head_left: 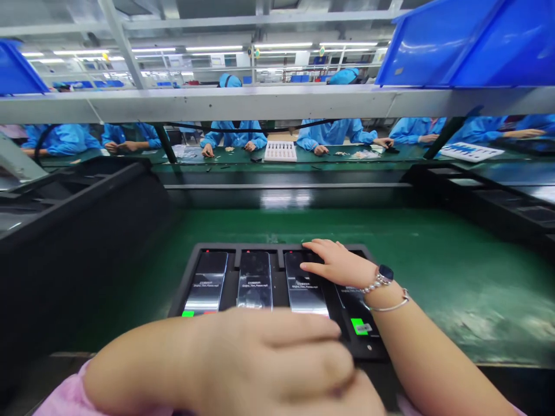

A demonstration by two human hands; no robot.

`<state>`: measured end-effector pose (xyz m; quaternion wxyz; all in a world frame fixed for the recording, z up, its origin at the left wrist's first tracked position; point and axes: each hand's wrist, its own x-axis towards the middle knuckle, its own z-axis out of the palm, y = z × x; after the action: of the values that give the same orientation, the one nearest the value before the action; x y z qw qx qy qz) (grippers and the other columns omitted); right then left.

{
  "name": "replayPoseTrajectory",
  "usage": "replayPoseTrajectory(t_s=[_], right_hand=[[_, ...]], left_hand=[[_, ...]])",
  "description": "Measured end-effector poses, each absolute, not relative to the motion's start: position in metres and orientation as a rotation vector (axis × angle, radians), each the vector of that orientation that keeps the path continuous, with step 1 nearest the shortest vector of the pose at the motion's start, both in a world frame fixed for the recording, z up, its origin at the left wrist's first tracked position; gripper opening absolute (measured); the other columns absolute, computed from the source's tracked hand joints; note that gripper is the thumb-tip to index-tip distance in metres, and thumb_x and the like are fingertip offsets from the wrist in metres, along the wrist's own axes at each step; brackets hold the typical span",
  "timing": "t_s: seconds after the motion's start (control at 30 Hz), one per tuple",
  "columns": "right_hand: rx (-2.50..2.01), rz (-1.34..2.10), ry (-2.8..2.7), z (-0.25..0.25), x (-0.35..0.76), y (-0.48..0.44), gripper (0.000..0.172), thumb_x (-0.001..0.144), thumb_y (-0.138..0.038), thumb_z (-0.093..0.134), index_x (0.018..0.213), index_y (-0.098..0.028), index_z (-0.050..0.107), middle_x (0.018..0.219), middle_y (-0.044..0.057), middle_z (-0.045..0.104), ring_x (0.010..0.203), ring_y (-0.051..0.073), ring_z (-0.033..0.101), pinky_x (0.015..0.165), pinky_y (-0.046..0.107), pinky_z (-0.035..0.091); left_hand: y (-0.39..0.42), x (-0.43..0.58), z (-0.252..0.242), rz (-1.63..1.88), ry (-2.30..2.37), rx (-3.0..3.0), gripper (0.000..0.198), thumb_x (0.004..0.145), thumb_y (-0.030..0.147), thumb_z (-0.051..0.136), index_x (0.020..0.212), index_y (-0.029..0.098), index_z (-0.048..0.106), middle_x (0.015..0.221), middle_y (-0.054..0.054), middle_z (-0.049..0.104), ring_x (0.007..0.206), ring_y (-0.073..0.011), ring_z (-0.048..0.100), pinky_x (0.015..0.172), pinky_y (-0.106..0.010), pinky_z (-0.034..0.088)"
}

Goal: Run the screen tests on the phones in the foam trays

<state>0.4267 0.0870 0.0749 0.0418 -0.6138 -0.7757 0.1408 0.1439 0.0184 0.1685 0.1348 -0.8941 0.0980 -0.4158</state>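
Note:
A black tray (233,289) in front of me holds several phones, screens up, in separate slots. A phone (206,286) lies at the far left, a second phone (255,280) beside it, and a third phone (307,292) right of the middle. My right hand (336,263), with a watch and bracelets at its wrist, reaches over the tray's upper right with fingers spread. It partly covers the rightmost phone (349,297). Close to the camera, my left hand (269,358) crosses in front of the tray's lower edge, blurred, its fingertips bent out of sight.
The tray rests on a green work surface (433,277). Black racks (87,214) flank it on the left and right (489,196). Overhead are blue bins (468,46) on a metal shelf (269,104). Across the line, people in blue work beside a white tray (280,151).

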Motion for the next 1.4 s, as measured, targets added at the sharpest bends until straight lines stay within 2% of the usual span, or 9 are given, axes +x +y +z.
replayPoseTrajectory(t_s=[0.2,0.33,0.43,0.63,0.73,0.9,1.1,1.27,1.4], right_hand=[[-1.819,0.448,-2.348,0.064,0.434,0.094,0.073,0.094,-0.066,0.055,0.145,-0.015,0.054,0.141,0.021,0.062,0.128,0.039,0.062,0.109,0.059,0.051],[-1.716,0.431,-2.382,0.053,0.443,0.103,0.059,0.092,-0.07,0.051,0.12,-0.02,0.066,0.127,0.017,0.069,0.118,0.035,0.066,0.107,0.055,0.053],[-1.713,0.475,-2.402,0.052,0.443,0.101,0.064,0.094,-0.07,0.049,0.127,-0.018,0.065,0.135,0.019,0.065,0.125,0.035,0.062,0.114,0.054,0.049],[-1.772,0.456,-2.349,0.066,0.43,0.093,0.093,0.092,-0.078,0.052,0.158,-0.013,0.044,0.155,0.022,0.051,0.135,0.036,0.056,0.112,0.051,0.049],[-1.63,0.215,-2.325,0.075,0.418,0.071,0.092,0.095,-0.085,0.039,0.156,-0.017,0.047,0.15,0.021,0.056,0.137,0.038,0.054,0.114,0.056,0.047],[-1.341,-0.123,-2.266,0.066,0.39,-0.017,0.066,0.104,-0.06,0.048,0.164,-0.039,0.031,0.162,0.012,0.043,0.157,0.039,0.028,0.13,0.065,0.018],[-1.436,-0.156,-2.273,0.026,0.367,-0.062,0.074,0.104,-0.055,0.052,0.166,-0.025,0.024,0.151,0.021,0.052,0.151,0.047,0.035,0.121,0.078,0.026],[-1.309,-0.22,-2.268,0.019,0.369,-0.051,0.08,0.104,-0.055,0.057,0.167,-0.016,0.027,0.143,0.022,0.06,0.142,0.046,0.048,0.114,0.068,0.045],[-1.314,-0.263,-2.264,0.02,0.369,-0.05,0.083,0.104,-0.057,0.054,0.17,-0.017,0.022,0.139,0.023,0.062,0.134,0.049,0.054,0.108,0.068,0.048]], left_hand=[[0.099,0.129,0.137,-1.412,-0.612,-2.583,0.018,0.098,0.027,0.053,0.093,0.022,0.069,0.091,-0.004,0.079,0.083,-0.0185,0.074,0.082,-0.034,0.062],[0.14,0.109,0.097,-1.207,-1.277,-2.752,0.026,0.1,0.034,0.051,0.096,0.019,0.071,0.105,-0.008,0.078,0.099,-0.0221,0.073,0.089,-0.036,0.059],[0.145,0.102,0.093,-0.968,-1.366,-2.947,0.026,0.101,0.036,0.056,0.11,0.017,0.072,0.122,-0.009,0.075,0.114,-0.0232,0.069,0.1,-0.036,0.055],[0.131,0.095,0.113,-0.244,-1.554,-3.08,0.073,0.094,0.05,0.073,0.157,0.025,0.047,0.17,-0.014,0.036,0.16,-0.0414,0.025,0.128,-0.06,0.027],[0.098,0.09,0.114,-0.302,-1.535,-2.902,0.064,0.097,0.048,0.07,0.153,0.024,0.052,0.171,-0.016,0.034,0.161,-0.0445,0.02,0.129,-0.067,0.02],[0.013,0.07,0.077,-0.575,-1.059,-2.808,0.054,0.1,0.063,0.059,0.134,0.021,0.065,0.158,-0.014,0.053,0.153,-0.0371,0.039,0.13,-0.06,0.022],[-0.018,0.062,0.015,-0.812,-1.135,-2.51,0.064,0.091,0.071,0.067,0.127,0.018,0.069,0.14,-0.018,0.067,0.139,-0.0386,0.054,0.118,-0.052,0.044],[-0.014,0.068,0.011,-0.887,-1.154,-2.461,0.055,0.092,0.072,0.066,0.114,0.023,0.073,0.14,-0.014,0.067,0.141,-0.0392,0.052,0.119,-0.054,0.041],[-0.021,0.044,0.027,-1.029,-1.226,-2.545,0.065,0.096,0.075,0.056,0.133,0.022,0.063,0.151,-0.019,0.057,0.149,-0.0411,0.043,0.12,-0.061,0.04]])
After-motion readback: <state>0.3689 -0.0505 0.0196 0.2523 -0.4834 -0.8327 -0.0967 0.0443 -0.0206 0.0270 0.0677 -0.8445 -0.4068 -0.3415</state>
